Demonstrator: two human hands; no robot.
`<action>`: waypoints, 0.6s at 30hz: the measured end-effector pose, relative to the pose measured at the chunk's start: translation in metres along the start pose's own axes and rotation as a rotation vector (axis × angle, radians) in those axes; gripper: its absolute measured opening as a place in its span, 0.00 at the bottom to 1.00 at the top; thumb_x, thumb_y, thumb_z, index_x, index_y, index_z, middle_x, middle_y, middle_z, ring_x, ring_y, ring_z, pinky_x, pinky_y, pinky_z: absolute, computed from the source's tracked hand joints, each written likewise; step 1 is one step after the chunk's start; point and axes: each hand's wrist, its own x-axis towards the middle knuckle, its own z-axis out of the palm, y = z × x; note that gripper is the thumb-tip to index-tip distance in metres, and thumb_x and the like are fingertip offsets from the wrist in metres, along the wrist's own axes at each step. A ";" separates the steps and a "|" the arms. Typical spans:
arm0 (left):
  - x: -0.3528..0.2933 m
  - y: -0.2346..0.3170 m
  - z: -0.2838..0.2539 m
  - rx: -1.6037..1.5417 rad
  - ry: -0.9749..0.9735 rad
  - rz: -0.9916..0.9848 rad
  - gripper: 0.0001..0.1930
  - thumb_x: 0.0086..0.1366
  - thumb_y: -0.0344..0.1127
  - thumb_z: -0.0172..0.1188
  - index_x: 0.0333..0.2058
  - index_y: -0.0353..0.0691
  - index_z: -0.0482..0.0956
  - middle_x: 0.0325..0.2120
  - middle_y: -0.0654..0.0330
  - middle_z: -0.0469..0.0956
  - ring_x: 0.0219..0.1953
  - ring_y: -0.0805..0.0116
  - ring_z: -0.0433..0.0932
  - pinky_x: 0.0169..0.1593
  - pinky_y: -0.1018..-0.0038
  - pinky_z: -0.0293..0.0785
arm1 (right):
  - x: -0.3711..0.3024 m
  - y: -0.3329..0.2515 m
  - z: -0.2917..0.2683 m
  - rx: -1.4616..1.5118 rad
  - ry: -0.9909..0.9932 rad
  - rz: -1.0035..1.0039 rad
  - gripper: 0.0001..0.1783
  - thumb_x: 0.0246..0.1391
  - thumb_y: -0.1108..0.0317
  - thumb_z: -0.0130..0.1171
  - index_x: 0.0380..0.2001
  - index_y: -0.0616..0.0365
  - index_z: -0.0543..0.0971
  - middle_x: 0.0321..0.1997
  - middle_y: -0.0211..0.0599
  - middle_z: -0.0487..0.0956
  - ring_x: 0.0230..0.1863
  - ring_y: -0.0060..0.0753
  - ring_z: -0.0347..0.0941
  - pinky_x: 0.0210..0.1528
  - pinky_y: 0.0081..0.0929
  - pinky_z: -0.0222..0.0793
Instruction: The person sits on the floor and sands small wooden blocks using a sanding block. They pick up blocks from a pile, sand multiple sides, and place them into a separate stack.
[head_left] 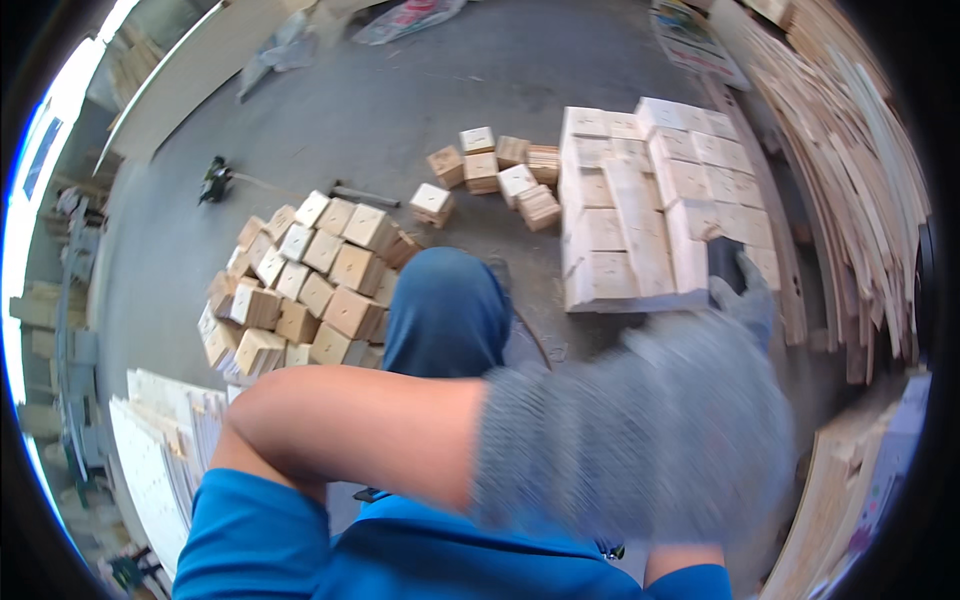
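My left arm reaches across to the right, and my left hand is a grey knitted glove smeared by motion, its fingers not readable. Beyond it, partly hidden, my gloved right hand is closed around a dark, block-shaped object whose kind I cannot make out. This object is at the right part of a neat pale stack of wooden blocks, over its top. A long pale wooden strip lies lengthwise among the stacked blocks.
Left of my knee is a loose heap of wooden blocks. Several more blocks lie ahead on the grey floor. A green-black tool and a metal bar lie beyond the heap. Long wooden strips are piled at right.
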 end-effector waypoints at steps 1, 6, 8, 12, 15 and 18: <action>0.002 0.000 0.003 -0.020 0.011 0.000 0.17 0.63 0.48 0.69 0.46 0.46 0.84 0.40 0.53 0.83 0.43 0.53 0.84 0.48 0.59 0.80 | -0.001 -0.001 -0.010 -0.041 -0.006 0.025 0.41 0.53 0.60 0.77 0.67 0.67 0.78 0.65 0.58 0.81 0.65 0.54 0.79 0.70 0.42 0.73; 0.003 0.001 0.005 -0.036 0.020 -0.035 0.17 0.62 0.48 0.69 0.45 0.46 0.83 0.39 0.53 0.83 0.43 0.52 0.83 0.48 0.59 0.80 | -0.006 -0.036 -0.004 0.003 -0.025 0.043 0.41 0.53 0.59 0.77 0.69 0.64 0.77 0.65 0.57 0.81 0.65 0.53 0.79 0.70 0.41 0.73; 0.005 -0.002 0.007 -0.052 0.015 -0.077 0.17 0.62 0.49 0.69 0.44 0.46 0.83 0.39 0.53 0.83 0.43 0.52 0.83 0.48 0.59 0.80 | -0.004 -0.044 -0.002 -0.019 -0.026 0.065 0.41 0.53 0.59 0.78 0.68 0.64 0.78 0.64 0.58 0.82 0.64 0.54 0.80 0.69 0.41 0.74; 0.015 0.003 0.011 -0.077 0.081 -0.349 0.17 0.62 0.49 0.68 0.43 0.46 0.83 0.39 0.52 0.83 0.42 0.51 0.83 0.48 0.58 0.80 | -0.007 -0.034 -0.006 0.037 0.014 -0.017 0.40 0.50 0.60 0.79 0.65 0.65 0.80 0.62 0.60 0.83 0.63 0.54 0.81 0.68 0.41 0.75; 0.004 -0.004 0.016 -0.055 0.201 -0.989 0.17 0.61 0.49 0.68 0.43 0.46 0.83 0.39 0.52 0.82 0.42 0.51 0.83 0.48 0.58 0.79 | -0.003 -0.040 -0.003 0.015 0.020 -0.046 0.40 0.49 0.61 0.80 0.64 0.67 0.80 0.62 0.60 0.83 0.62 0.53 0.82 0.67 0.41 0.76; -0.025 -0.117 0.010 0.053 -0.171 -0.359 0.20 0.62 0.38 0.70 0.53 0.44 0.83 0.38 0.59 0.86 0.39 0.54 0.86 0.41 0.58 0.80 | -0.008 -0.020 -0.013 0.010 0.042 0.038 0.40 0.50 0.61 0.80 0.65 0.65 0.80 0.62 0.59 0.83 0.62 0.53 0.81 0.68 0.41 0.75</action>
